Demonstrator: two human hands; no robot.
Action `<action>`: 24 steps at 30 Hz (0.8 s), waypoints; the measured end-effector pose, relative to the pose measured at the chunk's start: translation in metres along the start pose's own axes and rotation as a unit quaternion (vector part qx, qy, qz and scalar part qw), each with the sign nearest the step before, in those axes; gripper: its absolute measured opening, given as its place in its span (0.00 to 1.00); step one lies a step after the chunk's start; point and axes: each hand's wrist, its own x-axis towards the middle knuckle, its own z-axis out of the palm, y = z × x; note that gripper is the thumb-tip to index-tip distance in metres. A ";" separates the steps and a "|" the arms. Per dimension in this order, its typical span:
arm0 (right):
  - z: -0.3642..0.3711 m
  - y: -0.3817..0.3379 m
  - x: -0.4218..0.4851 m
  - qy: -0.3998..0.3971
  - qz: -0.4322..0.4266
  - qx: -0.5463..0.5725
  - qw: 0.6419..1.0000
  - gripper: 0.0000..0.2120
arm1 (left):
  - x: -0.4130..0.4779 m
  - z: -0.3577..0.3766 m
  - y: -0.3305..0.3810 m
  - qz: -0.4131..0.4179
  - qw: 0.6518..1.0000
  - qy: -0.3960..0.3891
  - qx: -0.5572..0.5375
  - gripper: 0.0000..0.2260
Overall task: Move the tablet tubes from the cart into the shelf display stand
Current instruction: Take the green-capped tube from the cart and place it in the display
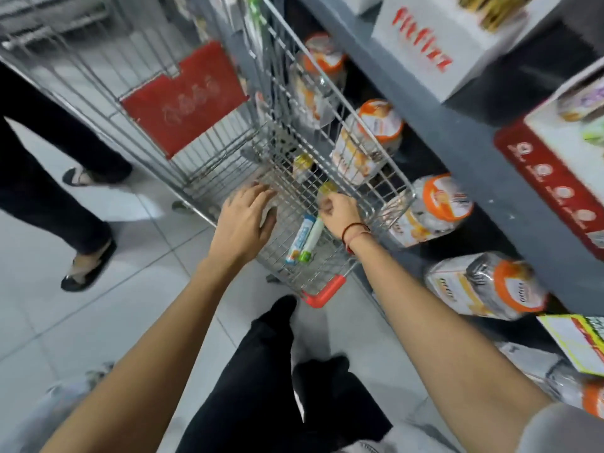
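A wire shopping cart (376,178) stands in front of me. On its mesh floor lie two tablet tubes side by side: a blue-and-white one (300,238) and a white one with a green cap (312,239). Another tube with a yellow cap (302,165) lies farther in. My right hand (338,214) is inside the cart, its fingers closed around a yellow-capped tube (327,188). My left hand (248,217) hovers over the cart's left side with fingers spread and nothing in it. A white display box with red lettering (434,57) stands on the shelf at upper right.
Grey shelving (464,152) runs along the right, holding several orange-lidded jars (376,138) below and a red-and-white box (549,178) above. A red plastic flap (186,96) hangs in the cart. Another person's legs (49,178) stand at left on the tiled floor.
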 end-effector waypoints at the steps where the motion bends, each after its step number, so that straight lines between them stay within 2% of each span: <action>1: 0.012 0.006 0.007 -0.023 0.031 -0.014 0.999 0.10 | -0.003 0.003 -0.004 -0.007 1.000 -0.003 0.004 0.14; 5: 0.051 0.027 0.035 -0.072 0.141 -0.055 0.986 0.15 | -0.010 0.019 -0.013 -0.011 1.000 -0.021 0.013 0.14; 9: 0.080 0.035 0.062 -0.059 0.217 0.008 0.974 0.19 | -0.010 0.030 -0.016 -0.005 0.999 -0.022 0.032 0.14; 12: 0.097 0.040 0.078 -0.026 0.239 0.023 0.970 0.21 | -0.009 0.035 -0.017 -0.005 0.999 -0.010 0.045 0.14; 17: 0.111 0.051 0.090 0.000 0.262 0.000 0.965 0.18 | -0.007 0.038 -0.020 -0.001 0.998 -0.010 0.056 0.14; 24: 0.108 0.053 0.098 0.001 0.277 0.034 0.960 0.15 | -0.007 0.039 -0.018 -0.004 0.998 -0.004 0.059 0.13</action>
